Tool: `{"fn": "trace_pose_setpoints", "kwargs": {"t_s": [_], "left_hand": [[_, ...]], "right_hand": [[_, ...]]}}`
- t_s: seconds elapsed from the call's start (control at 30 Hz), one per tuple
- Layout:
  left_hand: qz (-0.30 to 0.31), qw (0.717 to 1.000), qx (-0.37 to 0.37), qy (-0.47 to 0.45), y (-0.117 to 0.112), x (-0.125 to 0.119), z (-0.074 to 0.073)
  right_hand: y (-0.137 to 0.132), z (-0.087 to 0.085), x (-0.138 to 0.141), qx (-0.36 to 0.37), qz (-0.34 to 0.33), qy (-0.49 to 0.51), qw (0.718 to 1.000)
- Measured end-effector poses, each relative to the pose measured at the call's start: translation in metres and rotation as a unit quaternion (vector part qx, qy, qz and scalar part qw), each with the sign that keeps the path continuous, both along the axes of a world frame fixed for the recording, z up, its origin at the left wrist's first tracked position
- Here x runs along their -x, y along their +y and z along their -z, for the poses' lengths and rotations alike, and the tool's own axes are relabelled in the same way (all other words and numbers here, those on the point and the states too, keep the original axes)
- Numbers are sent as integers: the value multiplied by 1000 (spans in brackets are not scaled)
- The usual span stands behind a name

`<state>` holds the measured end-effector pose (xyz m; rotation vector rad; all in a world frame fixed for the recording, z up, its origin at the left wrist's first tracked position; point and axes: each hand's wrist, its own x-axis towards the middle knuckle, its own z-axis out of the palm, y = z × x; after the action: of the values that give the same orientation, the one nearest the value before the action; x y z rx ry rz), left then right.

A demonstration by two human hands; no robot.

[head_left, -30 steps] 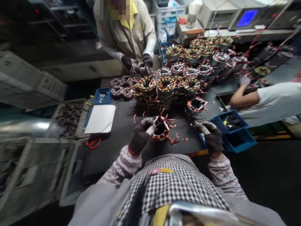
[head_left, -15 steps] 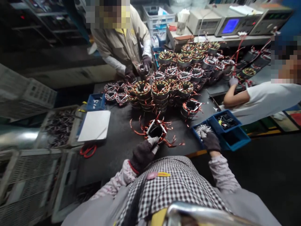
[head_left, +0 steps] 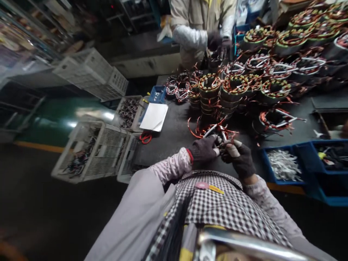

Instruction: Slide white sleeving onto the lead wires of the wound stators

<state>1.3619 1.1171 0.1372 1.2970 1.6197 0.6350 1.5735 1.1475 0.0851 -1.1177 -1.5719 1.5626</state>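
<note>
A motor stator (head_left: 214, 131) with loose red-brown lead wires and white sleeves sits on the dark table in front of me. My left hand (head_left: 205, 149), in a dark glove with bare or pale fingertips, is closed on wires at its near edge. Close beside it, my right hand (head_left: 240, 157), gloved alike, has thumb and fingers pinched together at the same wires; any small piece between them is too hidden to name. The fingers of both hands cover the stator's front side.
Stacked stators (head_left: 233, 87) stand beyond, and a single stator (head_left: 274, 119) sits at right. A blue bin (head_left: 284, 165) holds small white pieces. Left are white paper (head_left: 154, 116), red-handled scissors (head_left: 145, 137) and plastic crates (head_left: 89, 152). A co-worker (head_left: 202, 25) works across the table.
My right hand has left the bin of white pieces and come to the stator beside my left hand. The view has swung left, and the co-worker at right is out of frame.
</note>
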Motion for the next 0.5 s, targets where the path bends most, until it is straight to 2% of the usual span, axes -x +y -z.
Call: {"fn": "trace_pose_setpoints", "kwargs": {"t_s": [0.07, 0.13, 0.17, 0.23, 0.33, 0.4, 0.43, 0.5], "left_hand": [[-73, 980, 58, -174, 14, 15, -2], [-140, 929, 116, -321, 20, 28, -2], [-163, 908, 130, -363, 20, 32, -2], [-186, 893, 113, -394, 16, 35, -1], [-190, 908, 54, -369, 8, 29, 0], [-163, 939, 23, -302, 2, 27, 0], [-136, 958, -2, -253, -1, 29, 0], [-74, 984, -65, -152, -10, 37, 0]], "right_hand": [[-3, -3, 2, 5, 0, 3, 1000], [-13, -3, 2, -28, -33, -15, 999], [-19, -3, 3, -43, -58, -33, 997], [-25, -2, 5, -71, -105, -97, 987], [-18, -3, 15, -91, -140, -245, 955], [-8, -6, 24, -74, -144, -311, 936], [-5, -8, 28, -58, -143, -316, 936], [-4, -10, 34, -35, -129, -270, 953]]}}
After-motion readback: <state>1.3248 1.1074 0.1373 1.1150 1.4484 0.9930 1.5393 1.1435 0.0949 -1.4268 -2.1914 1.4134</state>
